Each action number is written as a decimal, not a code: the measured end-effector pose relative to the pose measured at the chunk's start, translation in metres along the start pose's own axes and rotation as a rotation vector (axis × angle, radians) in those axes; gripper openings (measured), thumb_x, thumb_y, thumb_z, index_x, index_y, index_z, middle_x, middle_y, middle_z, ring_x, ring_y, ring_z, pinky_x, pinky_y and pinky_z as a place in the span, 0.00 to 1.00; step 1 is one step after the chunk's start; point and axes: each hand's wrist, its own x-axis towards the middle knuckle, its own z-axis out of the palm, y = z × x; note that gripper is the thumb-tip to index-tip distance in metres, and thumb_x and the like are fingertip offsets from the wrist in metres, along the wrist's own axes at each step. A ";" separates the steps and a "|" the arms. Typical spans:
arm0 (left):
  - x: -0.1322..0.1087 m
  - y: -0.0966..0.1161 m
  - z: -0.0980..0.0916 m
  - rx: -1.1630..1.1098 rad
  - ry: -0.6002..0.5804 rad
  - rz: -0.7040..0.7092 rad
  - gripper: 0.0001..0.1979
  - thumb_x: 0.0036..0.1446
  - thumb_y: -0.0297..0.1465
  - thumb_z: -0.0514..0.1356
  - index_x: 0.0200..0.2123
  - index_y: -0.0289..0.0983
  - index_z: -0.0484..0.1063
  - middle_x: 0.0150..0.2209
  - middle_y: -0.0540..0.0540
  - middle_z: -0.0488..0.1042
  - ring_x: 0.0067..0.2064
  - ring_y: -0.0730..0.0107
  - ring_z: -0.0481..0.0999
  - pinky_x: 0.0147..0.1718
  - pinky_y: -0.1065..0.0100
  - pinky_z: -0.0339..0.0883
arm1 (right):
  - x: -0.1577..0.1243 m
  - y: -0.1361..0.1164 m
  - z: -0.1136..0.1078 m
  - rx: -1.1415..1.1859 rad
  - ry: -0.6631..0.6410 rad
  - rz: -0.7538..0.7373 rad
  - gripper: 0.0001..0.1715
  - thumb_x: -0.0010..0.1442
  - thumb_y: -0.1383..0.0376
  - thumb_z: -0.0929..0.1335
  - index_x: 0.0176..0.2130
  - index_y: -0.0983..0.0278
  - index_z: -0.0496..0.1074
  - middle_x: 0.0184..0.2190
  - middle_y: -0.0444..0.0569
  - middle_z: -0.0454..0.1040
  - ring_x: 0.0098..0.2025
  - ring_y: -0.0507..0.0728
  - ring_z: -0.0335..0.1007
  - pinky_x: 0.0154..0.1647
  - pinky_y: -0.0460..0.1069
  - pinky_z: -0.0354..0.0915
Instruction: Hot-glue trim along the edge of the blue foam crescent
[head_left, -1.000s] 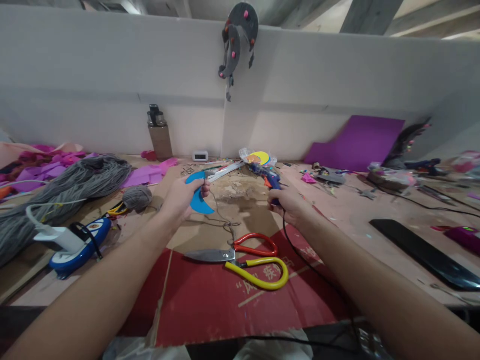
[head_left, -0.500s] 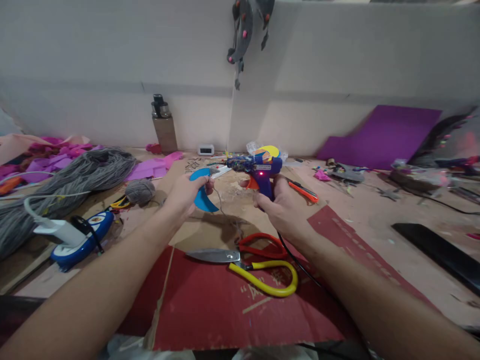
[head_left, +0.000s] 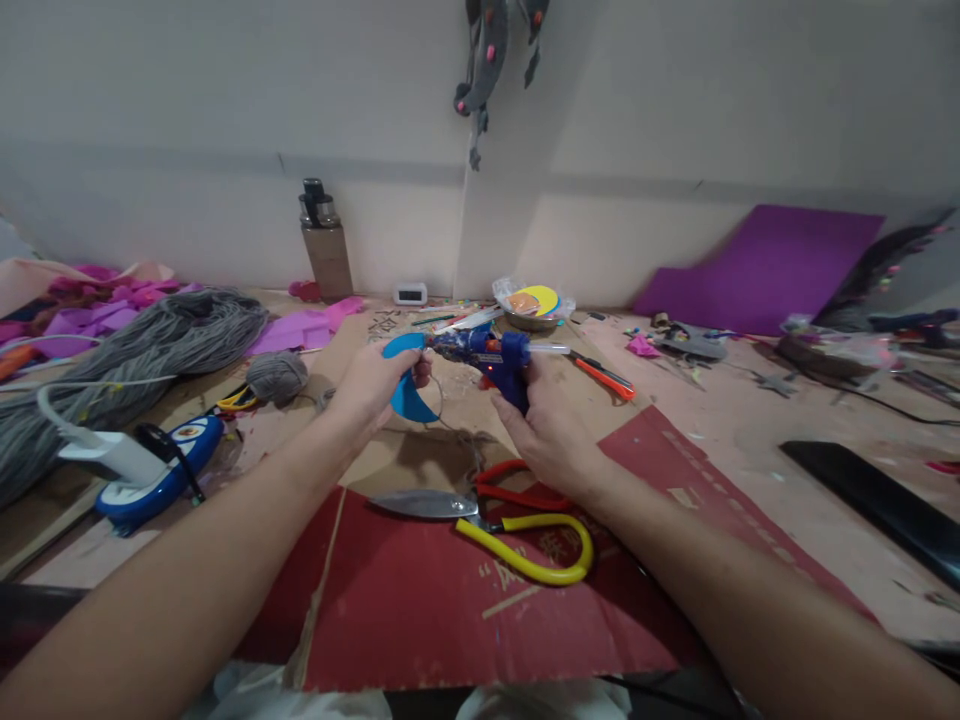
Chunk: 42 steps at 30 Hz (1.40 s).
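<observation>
My left hand (head_left: 371, 385) pinches a blue crescent-shaped foam piece (head_left: 409, 392) above the cardboard, and a thin grey thread (head_left: 450, 425) hangs from it. My right hand (head_left: 547, 430) is wrapped round the handle of a blue glue gun (head_left: 491, 352). The gun's nozzle points left and sits right at the top of the blue piece. Below both hands lie large scissors (head_left: 495, 510) with one red and one yellow handle loop.
Grey yarn skein (head_left: 127, 350) and a yarn ball (head_left: 277, 375) lie at left, with a white charger on a blue case (head_left: 150, 470). A bottle (head_left: 324, 250) stands by the wall. An orange utility knife (head_left: 600, 375), purple sheet (head_left: 757, 270) and black strip (head_left: 877, 500) are at right.
My right hand lifted the glue gun off the table and brought it left, until its nozzle reached the blue piece. My left hand has stayed almost still.
</observation>
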 end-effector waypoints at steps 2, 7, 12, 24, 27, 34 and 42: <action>-0.002 0.001 0.001 0.005 -0.009 0.012 0.01 0.43 0.23 0.61 0.23 0.32 0.71 0.21 0.48 0.72 0.21 0.76 0.68 0.21 0.73 0.64 | -0.001 0.000 0.001 -0.025 -0.015 0.016 0.19 0.60 0.67 0.62 0.51 0.63 0.58 0.44 0.55 0.70 0.45 0.61 0.68 0.45 0.55 0.65; -0.003 0.001 0.002 0.032 -0.016 0.041 0.02 0.42 0.25 0.62 0.23 0.32 0.71 0.22 0.48 0.72 0.22 0.76 0.69 0.22 0.73 0.64 | -0.002 0.000 0.002 -0.049 -0.023 0.052 0.19 0.59 0.67 0.62 0.51 0.63 0.58 0.44 0.55 0.70 0.45 0.61 0.68 0.45 0.56 0.65; -0.002 -0.002 0.002 0.050 -0.047 0.064 0.03 0.42 0.26 0.62 0.23 0.32 0.71 0.21 0.48 0.71 0.21 0.76 0.68 0.22 0.73 0.64 | -0.001 -0.002 0.000 -0.030 -0.022 0.082 0.21 0.59 0.67 0.62 0.52 0.64 0.56 0.43 0.55 0.70 0.44 0.62 0.68 0.46 0.57 0.65; 0.001 -0.003 -0.002 0.061 -0.075 0.107 0.05 0.43 0.28 0.63 0.24 0.32 0.71 0.22 0.47 0.72 0.21 0.75 0.68 0.20 0.73 0.63 | -0.002 -0.006 -0.001 -0.032 -0.012 0.058 0.18 0.59 0.67 0.61 0.50 0.63 0.57 0.42 0.54 0.70 0.41 0.60 0.69 0.43 0.56 0.66; -0.001 -0.003 0.000 0.069 -0.070 0.101 0.05 0.44 0.28 0.63 0.24 0.32 0.70 0.22 0.47 0.72 0.21 0.75 0.68 0.20 0.73 0.64 | -0.001 -0.006 -0.001 -0.022 0.005 0.049 0.17 0.59 0.68 0.61 0.49 0.63 0.58 0.41 0.54 0.70 0.41 0.60 0.69 0.43 0.56 0.66; -0.002 -0.004 0.003 0.065 -0.067 0.078 0.05 0.43 0.28 0.63 0.24 0.32 0.70 0.22 0.48 0.71 0.21 0.75 0.68 0.21 0.72 0.64 | 0.000 -0.005 -0.001 -0.020 0.036 0.031 0.17 0.60 0.68 0.62 0.49 0.62 0.57 0.42 0.54 0.70 0.42 0.59 0.68 0.44 0.56 0.66; 0.000 -0.004 0.000 0.079 -0.069 0.100 0.05 0.44 0.28 0.63 0.24 0.33 0.70 0.22 0.48 0.72 0.21 0.76 0.68 0.21 0.72 0.64 | -0.001 -0.007 -0.003 -0.041 0.009 0.048 0.18 0.59 0.68 0.62 0.50 0.62 0.57 0.41 0.54 0.70 0.41 0.60 0.68 0.42 0.56 0.67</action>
